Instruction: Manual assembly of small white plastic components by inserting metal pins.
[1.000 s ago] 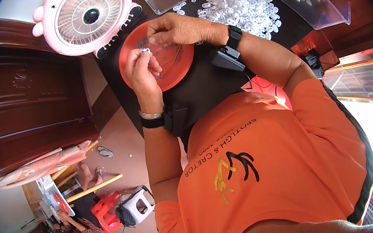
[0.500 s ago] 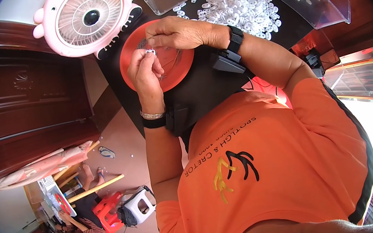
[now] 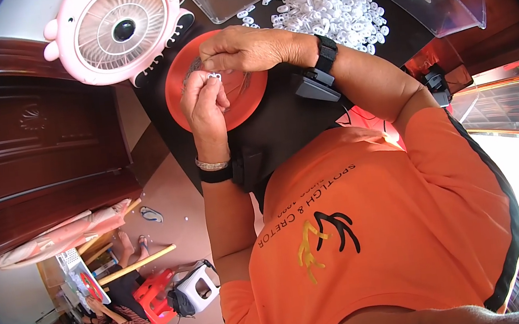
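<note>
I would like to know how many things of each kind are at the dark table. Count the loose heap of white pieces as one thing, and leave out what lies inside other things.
Pink fan: 1
Red dish: 1
Clear bins: 2
Heap of white pieces: 1
White piece in left hand: 1
Total: 6

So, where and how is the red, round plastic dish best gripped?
Probably grip the dish by its exposed, curved rim, coming in from the near right: the left hand crosses its near left and the right hand its far right.
</note>
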`<action>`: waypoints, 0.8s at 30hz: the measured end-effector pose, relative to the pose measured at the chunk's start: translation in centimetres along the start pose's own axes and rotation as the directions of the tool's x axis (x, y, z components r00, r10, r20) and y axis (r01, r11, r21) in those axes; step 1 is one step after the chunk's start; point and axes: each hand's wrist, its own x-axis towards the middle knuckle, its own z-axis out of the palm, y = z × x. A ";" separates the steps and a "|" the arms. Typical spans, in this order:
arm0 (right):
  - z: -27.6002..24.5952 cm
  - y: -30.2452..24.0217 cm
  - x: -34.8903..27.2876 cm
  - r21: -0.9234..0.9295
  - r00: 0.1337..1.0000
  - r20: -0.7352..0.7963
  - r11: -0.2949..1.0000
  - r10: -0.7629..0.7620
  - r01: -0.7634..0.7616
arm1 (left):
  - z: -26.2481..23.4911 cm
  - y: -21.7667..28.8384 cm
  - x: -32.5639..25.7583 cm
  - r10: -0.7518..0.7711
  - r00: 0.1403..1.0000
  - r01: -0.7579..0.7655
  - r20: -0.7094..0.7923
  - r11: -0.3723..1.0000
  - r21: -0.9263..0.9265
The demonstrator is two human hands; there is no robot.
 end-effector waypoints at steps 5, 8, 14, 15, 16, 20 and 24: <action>-0.1 -0.3 0.0 -0.016 1.000 0.007 1.000 0.015 -0.015 | 0.1 -0.1 0.0 -0.008 1.000 0.008 -0.013 1.000 0.007; 0.2 -0.1 0.1 -0.021 1.000 0.003 1.000 0.005 -0.005 | 0.2 -0.2 -0.1 0.007 1.000 -0.007 -0.028 1.000 0.009; 0.3 0.1 0.1 0.030 0.998 -0.065 1.000 -0.008 0.010 | 0.0 0.1 0.1 -0.008 0.999 0.007 -0.051 1.000 -0.007; 0.4 0.1 0.1 0.052 0.998 -0.069 0.999 -0.001 0.004 | 0.0 0.1 0.1 -0.010 0.999 0.010 -0.052 1.000 -0.007; 0.3 0.0 0.1 0.052 0.998 -0.068 0.999 -0.001 0.005 | 0.0 0.1 0.1 -0.012 0.999 0.012 -0.052 1.000 -0.007; 0.2 -0.1 0.1 0.133 0.999 -0.008 0.991 0.033 -0.032 | -0.3 -0.3 0.1 0.001 0.998 -0.003 -0.064 1.000 -0.029; -0.1 -0.2 0.2 0.137 1.000 0.003 0.990 0.024 -0.024 | -0.2 0.1 0.1 -0.021 0.998 0.021 -0.054 1.000 -0.006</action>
